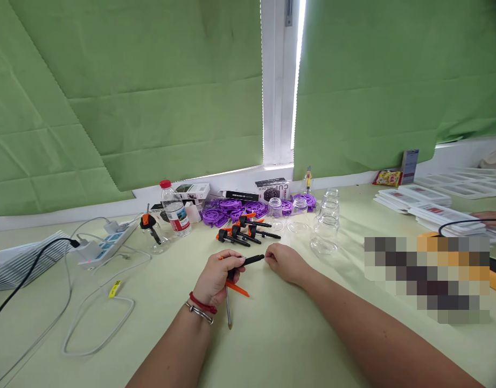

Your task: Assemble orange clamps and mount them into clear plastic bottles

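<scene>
My left hand (pixel 223 272) is wrapped around a black-and-orange part with a black rod (pixel 253 260) pointing right. An orange strip (pixel 237 289) and a thin metal rod (pixel 229 310) stick out below that hand. Close to the black rod's tip, the fingers of my right hand (pixel 286 261) are curled closed; whatever they may hold is hidden. Just beyond my hands lies a small pile of similar black-and-orange parts (pixel 248 231).
Behind the pile are purple plastic pieces (pixel 229 207) and small boxes (pixel 272 188). Stacked clear cups (pixel 327 221) stand right; a water bottle (pixel 176 210), a clear jar (pixel 158 245) and a power strip (pixel 110 245) are left. White card stacks (pixel 417 202) lie far right, near another person's hand (pixel 492 216).
</scene>
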Motion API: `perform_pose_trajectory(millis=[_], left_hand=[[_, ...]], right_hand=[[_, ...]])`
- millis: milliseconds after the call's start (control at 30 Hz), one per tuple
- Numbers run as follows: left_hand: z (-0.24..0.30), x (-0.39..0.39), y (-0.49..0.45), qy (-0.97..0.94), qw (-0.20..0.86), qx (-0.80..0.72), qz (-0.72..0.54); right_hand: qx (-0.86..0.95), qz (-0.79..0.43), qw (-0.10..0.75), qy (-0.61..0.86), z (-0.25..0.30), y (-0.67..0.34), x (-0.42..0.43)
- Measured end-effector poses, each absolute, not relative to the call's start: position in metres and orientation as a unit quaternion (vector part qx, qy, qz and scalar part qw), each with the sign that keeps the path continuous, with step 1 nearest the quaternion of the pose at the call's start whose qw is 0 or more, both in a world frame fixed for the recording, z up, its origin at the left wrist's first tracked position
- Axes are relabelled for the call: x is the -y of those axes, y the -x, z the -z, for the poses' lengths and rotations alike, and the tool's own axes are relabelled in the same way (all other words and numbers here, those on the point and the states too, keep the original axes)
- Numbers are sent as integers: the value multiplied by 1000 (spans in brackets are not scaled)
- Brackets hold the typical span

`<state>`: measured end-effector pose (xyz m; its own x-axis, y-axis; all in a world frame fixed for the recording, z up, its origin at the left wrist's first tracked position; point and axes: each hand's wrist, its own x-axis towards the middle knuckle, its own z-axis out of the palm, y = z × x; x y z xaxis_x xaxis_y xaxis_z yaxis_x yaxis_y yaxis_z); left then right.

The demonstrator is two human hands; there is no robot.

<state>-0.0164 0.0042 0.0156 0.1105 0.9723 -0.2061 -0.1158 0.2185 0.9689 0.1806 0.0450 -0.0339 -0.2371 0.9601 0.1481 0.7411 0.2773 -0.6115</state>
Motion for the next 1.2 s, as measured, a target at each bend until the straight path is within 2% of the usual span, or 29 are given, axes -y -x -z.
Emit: perform_pose_trajectory(millis=[300, 433, 500, 567, 700, 800, 900, 1200], left_hand=[[-14, -4, 14, -432, 617, -488, -441], [-15, -2, 11, -428, 623, -490, -435], [-18, 1, 9, -434, 623, -490, -429], [-22, 6, 6, -451, 616, -488, -424], [-28, 14, 1, -484, 581, -500, -423], [-30, 18, -2, -506, 554, -508, -422], [-33, 21, -5, -514, 547, -515, -414], [-33, 22, -7, -505, 572, -500, -410]], right_hand=[[683, -334, 366, 536, 34, -188, -50], [631, -404, 462, 474, 20, -187, -40], [631, -414, 478, 449, 8, -185, -29], [663, -382, 465, 445, -5, -183, -16], [786, -239, 397, 409, -24, -178, 5], [842, -139, 343, 394, -28, -175, 11], [861, -67, 324, 387, -27, -173, 10], [882, -9, 320, 346, -25, -174, 11]])
